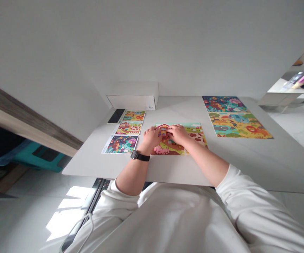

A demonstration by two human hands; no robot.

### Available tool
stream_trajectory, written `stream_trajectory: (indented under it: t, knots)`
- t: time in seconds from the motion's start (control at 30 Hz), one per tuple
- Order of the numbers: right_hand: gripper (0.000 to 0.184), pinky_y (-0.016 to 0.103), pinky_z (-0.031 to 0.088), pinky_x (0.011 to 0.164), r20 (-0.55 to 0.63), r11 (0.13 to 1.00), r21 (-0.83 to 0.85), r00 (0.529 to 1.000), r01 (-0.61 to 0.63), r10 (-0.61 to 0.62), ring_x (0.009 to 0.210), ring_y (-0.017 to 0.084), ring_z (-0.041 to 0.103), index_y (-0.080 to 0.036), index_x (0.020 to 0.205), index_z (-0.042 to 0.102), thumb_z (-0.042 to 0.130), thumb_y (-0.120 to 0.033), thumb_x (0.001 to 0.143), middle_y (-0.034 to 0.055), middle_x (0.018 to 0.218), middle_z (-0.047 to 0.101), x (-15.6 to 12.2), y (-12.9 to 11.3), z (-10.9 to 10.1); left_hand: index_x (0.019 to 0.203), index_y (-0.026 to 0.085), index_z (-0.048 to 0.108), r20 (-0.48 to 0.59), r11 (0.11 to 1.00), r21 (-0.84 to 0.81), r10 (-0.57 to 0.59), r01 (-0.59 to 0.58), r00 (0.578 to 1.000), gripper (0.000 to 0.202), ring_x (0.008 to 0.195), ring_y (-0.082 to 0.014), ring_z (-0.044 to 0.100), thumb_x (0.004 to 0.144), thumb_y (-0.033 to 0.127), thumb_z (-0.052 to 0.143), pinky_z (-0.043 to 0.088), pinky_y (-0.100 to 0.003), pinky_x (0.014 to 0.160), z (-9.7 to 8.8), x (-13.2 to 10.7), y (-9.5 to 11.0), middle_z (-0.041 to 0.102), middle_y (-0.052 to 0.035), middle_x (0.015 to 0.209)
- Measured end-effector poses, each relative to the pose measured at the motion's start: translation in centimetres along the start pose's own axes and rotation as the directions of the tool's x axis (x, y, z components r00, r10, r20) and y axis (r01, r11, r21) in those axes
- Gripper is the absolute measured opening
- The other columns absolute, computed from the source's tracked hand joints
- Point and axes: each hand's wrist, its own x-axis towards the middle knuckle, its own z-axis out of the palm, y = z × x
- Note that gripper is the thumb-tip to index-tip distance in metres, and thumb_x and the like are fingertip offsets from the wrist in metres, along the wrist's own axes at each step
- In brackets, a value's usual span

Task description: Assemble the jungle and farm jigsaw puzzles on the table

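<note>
A farm picture puzzle (162, 150) with a red barn, a pink pig and a brown-spotted cow lies on the white table in front of me. Over its barn part, my left hand (152, 137), with a black watch on the wrist, has its fingers curled and closed. From the other side my right hand (178, 134) reaches in, fingers bent and close together. Both sets of fingertips touch a small red and yellow puzzle piece (163, 133) between them. The fingers partly hide it, and whether it sits flush in the picture is unclear.
Left of the puzzle lies a sheet (122, 144) with three small printed pictures. A black phone (116, 116) and a white box (131, 102) are behind it. Farther right lie a dark-toned puzzle (223, 104) and a savanna puzzle (240, 125). A teal stool (39, 154) stands left of the table.
</note>
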Motion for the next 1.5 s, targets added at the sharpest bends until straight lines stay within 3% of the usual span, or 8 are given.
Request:
stream_trajectory:
  t: [0.23,0.47,0.83,1.0,1.13,1.3,1.4,1.5]
  knots:
    - [0.041,0.044,0.040,0.112,0.137,0.993,-0.116,0.990,0.031,-0.015,0.127,0.032,0.059,-0.022,0.139,0.076,0.051,-0.027,0.107,0.0110,0.146,0.071,-0.4,-0.9,-1.2,0.138,0.032,0.075,-0.021,0.961,-0.117,0.250,-0.251,0.968,0.042,0.143,-0.0259,0.059,0.098,0.026,0.064,0.042,-0.041,0.126,1.1,0.6,-0.3,0.066,-0.0046,0.153]
    - [0.031,0.038,0.043,0.110,0.180,0.992,-0.084,0.981,0.093,-0.077,0.122,0.029,0.067,-0.018,0.121,0.082,0.055,-0.024,0.106,0.0111,0.131,0.079,-0.6,-1.1,-2.1,0.138,0.034,0.075,0.027,0.938,-0.158,0.316,-0.308,0.948,0.044,0.136,-0.0239,0.066,0.098,0.023,0.060,0.050,-0.037,0.119,1.2,1.1,-1.2,0.071,-0.0010,0.148]
    - [0.028,0.042,0.047,0.115,0.162,0.998,-0.015,0.985,0.065,-0.061,0.130,0.032,0.066,-0.020,0.123,0.080,0.061,-0.022,0.103,0.0135,0.138,0.076,-0.8,-0.7,-1.3,0.136,0.027,0.074,0.055,0.872,-0.240,0.451,-0.426,0.891,0.045,0.134,-0.0263,0.066,0.094,0.021,0.061,0.052,-0.040,0.118,0.7,1.3,-1.5,0.072,-0.0056,0.145]
    - [0.044,0.047,0.039,0.127,0.140,0.990,0.005,0.980,0.144,-0.143,0.142,0.029,0.060,-0.018,0.145,0.068,0.058,-0.021,0.103,0.0160,0.153,0.066,-1.7,-0.4,-0.6,0.148,0.019,0.065,0.041,0.843,-0.226,0.510,-0.489,0.859,0.057,0.146,-0.0314,0.058,0.092,0.028,0.069,0.044,-0.049,0.127,1.3,1.4,-1.5,0.064,-0.0145,0.155]
    - [0.056,0.051,0.036,0.130,0.106,0.984,0.004,0.978,0.180,-0.180,0.155,0.031,0.049,-0.014,0.160,0.055,0.054,-0.033,0.107,0.0190,0.165,0.053,-4.2,0.1,-0.2,0.149,0.020,0.064,0.021,0.821,-0.221,0.543,-0.526,0.839,0.059,0.143,-0.0324,0.060,0.092,0.029,0.071,0.047,-0.049,0.125,1.2,1.6,-1.4,0.065,-0.0155,0.152]
    - [0.059,0.058,0.031,0.133,0.127,0.987,0.003,0.979,0.161,-0.160,0.161,0.035,0.039,-0.017,0.163,0.052,0.051,-0.040,0.109,0.0174,0.170,0.048,-9.2,1.9,-0.8,0.149,0.022,0.063,0.014,0.805,-0.207,0.571,-0.556,0.821,0.059,0.139,-0.0323,0.063,0.096,0.046,0.071,0.050,-0.051,0.121,1.0,1.4,-2.4,0.066,-0.0167,0.150]
    - [0.062,0.059,0.030,0.134,0.137,0.989,0.017,0.979,0.148,-0.149,0.163,0.036,0.035,-0.014,0.161,0.054,0.058,-0.042,0.106,0.0190,0.172,0.044,-12.9,3.5,-1.7,0.146,0.020,0.066,0.014,0.834,-0.132,0.542,-0.536,0.840,0.060,0.140,-0.0364,0.062,0.096,0.053,0.071,0.049,-0.055,0.122,1.2,0.1,-3.6,0.065,-0.0186,0.151]
    - [0.060,0.058,0.032,0.133,0.085,0.981,0.063,0.978,0.186,-0.191,0.161,0.033,0.039,-0.021,0.161,0.055,0.062,-0.036,0.103,0.0143,0.168,0.051,-16.0,4.8,-2.9,0.149,0.022,0.063,0.018,0.803,-0.123,0.589,-0.583,0.808,0.068,0.149,-0.0370,0.055,0.093,0.058,0.075,0.044,-0.055,0.127,1.0,-2.1,-4.7,0.059,-0.0183,0.160]
